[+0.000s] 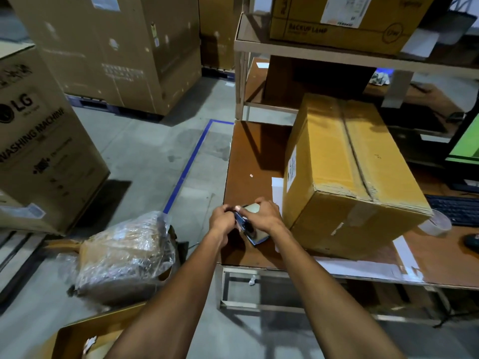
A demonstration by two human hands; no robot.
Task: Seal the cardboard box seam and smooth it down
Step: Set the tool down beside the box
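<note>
A yellow-brown cardboard box [344, 174] lies on the brown worktable [248, 161], its top seam [356, 156] running lengthwise with the flaps closed. Left of the box, at the table's front corner, both hands hold a blue tape dispenser [252, 233] with a pale roll on it. My right hand [267, 216] grips it over the roll. My left hand [223, 218] pinches its front end near the tape edge. Both hands are apart from the box.
A clear tape roll [435, 222], a keyboard [456, 207] and a mouse [471, 242] lie right of the box. A plastic-wrapped parcel [124, 252] and an open carton [85, 338] sit on the floor at left. Large boxes [41, 141] and a shelf rack [337, 53] surround the table.
</note>
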